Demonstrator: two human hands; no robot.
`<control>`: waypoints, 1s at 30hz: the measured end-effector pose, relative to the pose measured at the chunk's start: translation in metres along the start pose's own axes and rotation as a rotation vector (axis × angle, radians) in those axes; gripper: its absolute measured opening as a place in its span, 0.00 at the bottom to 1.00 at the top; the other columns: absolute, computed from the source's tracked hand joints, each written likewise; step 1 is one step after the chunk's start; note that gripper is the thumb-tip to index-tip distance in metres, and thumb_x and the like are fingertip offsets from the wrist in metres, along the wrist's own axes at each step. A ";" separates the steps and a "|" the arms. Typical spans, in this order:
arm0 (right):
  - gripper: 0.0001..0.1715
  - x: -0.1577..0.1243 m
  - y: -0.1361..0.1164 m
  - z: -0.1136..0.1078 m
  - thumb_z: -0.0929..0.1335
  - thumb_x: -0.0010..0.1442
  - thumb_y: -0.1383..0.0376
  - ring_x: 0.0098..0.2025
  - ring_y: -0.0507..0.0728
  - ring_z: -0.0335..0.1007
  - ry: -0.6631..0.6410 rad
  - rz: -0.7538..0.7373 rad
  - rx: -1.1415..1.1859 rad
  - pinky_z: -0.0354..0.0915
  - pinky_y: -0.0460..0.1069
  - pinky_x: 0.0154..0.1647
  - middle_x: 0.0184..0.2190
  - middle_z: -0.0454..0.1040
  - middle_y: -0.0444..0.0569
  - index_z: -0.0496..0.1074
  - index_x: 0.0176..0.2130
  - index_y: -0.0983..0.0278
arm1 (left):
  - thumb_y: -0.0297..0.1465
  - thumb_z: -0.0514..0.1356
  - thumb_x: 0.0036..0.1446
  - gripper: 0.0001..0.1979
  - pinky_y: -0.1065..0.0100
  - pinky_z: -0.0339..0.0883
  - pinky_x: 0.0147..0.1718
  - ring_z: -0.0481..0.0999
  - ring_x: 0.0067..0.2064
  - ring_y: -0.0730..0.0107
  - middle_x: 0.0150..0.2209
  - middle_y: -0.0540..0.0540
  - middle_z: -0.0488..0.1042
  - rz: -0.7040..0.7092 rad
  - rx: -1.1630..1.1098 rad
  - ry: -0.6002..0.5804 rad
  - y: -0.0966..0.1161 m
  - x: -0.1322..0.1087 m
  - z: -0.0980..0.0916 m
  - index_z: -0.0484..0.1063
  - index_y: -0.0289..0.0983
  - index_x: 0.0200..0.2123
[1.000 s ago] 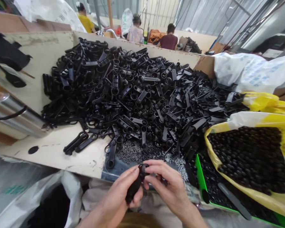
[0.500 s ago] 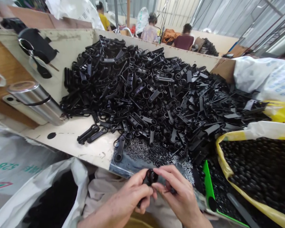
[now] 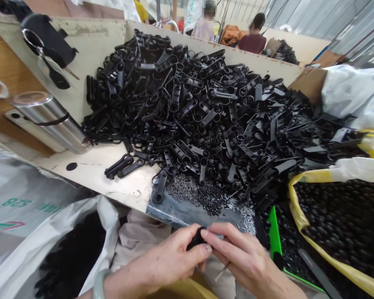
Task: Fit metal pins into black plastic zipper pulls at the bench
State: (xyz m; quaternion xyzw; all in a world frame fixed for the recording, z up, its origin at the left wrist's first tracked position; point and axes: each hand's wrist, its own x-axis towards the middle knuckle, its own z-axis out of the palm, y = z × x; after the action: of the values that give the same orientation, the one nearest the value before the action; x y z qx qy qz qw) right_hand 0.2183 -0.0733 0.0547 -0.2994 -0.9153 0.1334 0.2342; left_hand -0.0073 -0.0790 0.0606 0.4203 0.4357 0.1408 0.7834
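Note:
My left hand (image 3: 171, 259) is closed around a small black plastic part (image 3: 197, 239), thumb pressed on its top. My right hand (image 3: 243, 259) pinches the same part from the right with its fingertips, and a thin pin-like piece shows under its palm. Both hands sit below the near edge of the workbench (image 3: 90, 170). Just beyond them lie a patch of small metal pins (image 3: 202, 193) and a big heap of black plastic lever parts (image 3: 199, 112).
A steel flask (image 3: 50, 120) lies at the left. A yellow bag of small black pieces (image 3: 339, 216) and a green bin (image 3: 274, 232) sit at the right. A white sack with black parts (image 3: 68, 257) hangs at lower left. Other people sit far behind.
My hands have dropped lower and nearer to me, still on the black part. The view has shifted so the heap sits higher and to the right.

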 end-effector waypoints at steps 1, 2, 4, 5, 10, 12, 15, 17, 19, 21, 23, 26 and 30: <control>0.19 0.001 0.000 -0.003 0.60 0.75 0.72 0.44 0.56 0.80 -0.021 -0.015 0.009 0.75 0.46 0.35 0.48 0.78 0.57 0.70 0.60 0.66 | 0.42 0.56 0.66 0.14 0.71 0.52 0.25 0.58 0.24 0.79 0.32 0.54 0.71 -0.004 0.035 0.006 0.002 -0.001 0.001 0.68 0.38 0.47; 0.19 0.001 -0.001 -0.005 0.59 0.76 0.72 0.43 0.55 0.80 -0.041 -0.028 0.024 0.74 0.46 0.35 0.47 0.78 0.56 0.70 0.60 0.66 | 0.41 0.56 0.66 0.13 0.70 0.53 0.25 0.59 0.25 0.78 0.31 0.54 0.71 0.001 0.077 0.014 0.003 -0.002 0.001 0.69 0.38 0.46; 0.19 0.003 -0.001 -0.009 0.59 0.76 0.72 0.41 0.54 0.80 -0.074 -0.044 0.069 0.73 0.46 0.35 0.46 0.78 0.55 0.70 0.60 0.66 | 0.39 0.55 0.66 0.11 0.70 0.57 0.28 0.63 0.27 0.76 0.30 0.54 0.71 0.032 0.163 0.029 0.004 -0.004 0.002 0.70 0.38 0.43; 0.19 0.004 -0.001 -0.011 0.59 0.76 0.72 0.41 0.54 0.79 -0.092 -0.045 0.095 0.73 0.45 0.34 0.46 0.77 0.55 0.70 0.60 0.66 | 0.39 0.55 0.66 0.11 0.70 0.59 0.30 0.66 0.29 0.74 0.30 0.54 0.71 0.051 0.201 0.038 0.004 -0.005 0.002 0.70 0.38 0.42; 0.19 0.000 0.000 -0.011 0.63 0.75 0.68 0.43 0.55 0.77 -0.171 0.058 0.285 0.74 0.47 0.39 0.48 0.75 0.53 0.72 0.61 0.60 | 0.39 0.55 0.66 0.11 0.68 0.62 0.34 0.68 0.31 0.72 0.30 0.54 0.71 0.055 0.263 0.039 -0.001 -0.008 0.003 0.71 0.38 0.43; 0.18 -0.004 -0.002 -0.004 0.65 0.74 0.66 0.41 0.55 0.76 -0.107 0.168 0.400 0.74 0.46 0.37 0.46 0.74 0.51 0.73 0.60 0.56 | 0.40 0.55 0.67 0.12 0.68 0.61 0.32 0.66 0.29 0.73 0.29 0.54 0.69 0.064 0.240 0.037 -0.003 -0.009 0.003 0.70 0.39 0.43; 0.19 -0.009 -0.012 0.014 0.66 0.73 0.66 0.35 0.54 0.74 0.082 0.301 0.512 0.72 0.45 0.32 0.38 0.74 0.47 0.73 0.60 0.53 | 0.42 0.54 0.68 0.12 0.67 0.62 0.35 0.66 0.32 0.70 0.30 0.54 0.68 0.086 0.249 0.073 -0.001 -0.010 0.001 0.68 0.39 0.42; 0.19 -0.010 -0.021 0.027 0.65 0.72 0.67 0.34 0.55 0.74 0.199 0.363 0.500 0.73 0.46 0.33 0.36 0.76 0.47 0.74 0.59 0.53 | 0.42 0.54 0.68 0.12 0.64 0.62 0.38 0.68 0.35 0.67 0.31 0.52 0.69 0.070 0.305 0.113 0.001 -0.011 0.000 0.68 0.40 0.41; 0.16 -0.007 -0.028 0.038 0.66 0.72 0.66 0.35 0.56 0.75 0.293 0.420 0.473 0.73 0.47 0.34 0.37 0.78 0.48 0.77 0.55 0.54 | 0.43 0.54 0.67 0.13 0.62 0.62 0.42 0.70 0.38 0.63 0.32 0.51 0.69 0.066 0.334 0.149 0.001 -0.013 -0.001 0.69 0.40 0.41; 0.13 -0.003 -0.032 0.045 0.68 0.71 0.65 0.31 0.55 0.74 0.375 0.475 0.473 0.72 0.46 0.30 0.34 0.79 0.46 0.80 0.51 0.54 | 0.44 0.55 0.67 0.14 0.60 0.62 0.44 0.71 0.40 0.61 0.33 0.49 0.70 0.096 0.331 0.174 -0.001 -0.014 -0.002 0.71 0.41 0.41; 0.11 0.002 -0.035 0.050 0.69 0.69 0.64 0.25 0.53 0.70 0.436 0.508 0.481 0.68 0.44 0.25 0.30 0.77 0.44 0.81 0.48 0.55 | 0.45 0.54 0.68 0.15 0.59 0.62 0.47 0.71 0.42 0.59 0.36 0.48 0.72 0.139 0.336 0.183 -0.004 -0.014 -0.002 0.72 0.41 0.43; 0.11 0.005 -0.037 0.055 0.70 0.69 0.62 0.25 0.52 0.71 0.479 0.558 0.488 0.70 0.43 0.26 0.32 0.79 0.45 0.80 0.50 0.55 | 0.46 0.51 0.70 0.17 0.58 0.61 0.49 0.72 0.47 0.57 0.42 0.44 0.74 0.167 0.379 0.189 -0.007 -0.016 -0.004 0.71 0.41 0.48; 0.08 0.003 -0.042 0.054 0.71 0.69 0.58 0.24 0.51 0.73 0.494 0.652 0.597 0.70 0.41 0.24 0.29 0.79 0.45 0.77 0.44 0.59 | 0.45 0.50 0.71 0.17 0.60 0.62 0.46 0.73 0.46 0.58 0.42 0.45 0.75 0.163 0.436 0.123 -0.006 -0.021 -0.008 0.70 0.42 0.50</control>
State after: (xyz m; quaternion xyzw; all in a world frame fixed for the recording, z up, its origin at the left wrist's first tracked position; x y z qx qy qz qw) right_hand 0.1680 -0.1105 0.0254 -0.5124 -0.6134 0.3806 0.4652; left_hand -0.0269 -0.0908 0.0654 0.6041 0.4673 0.1316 0.6320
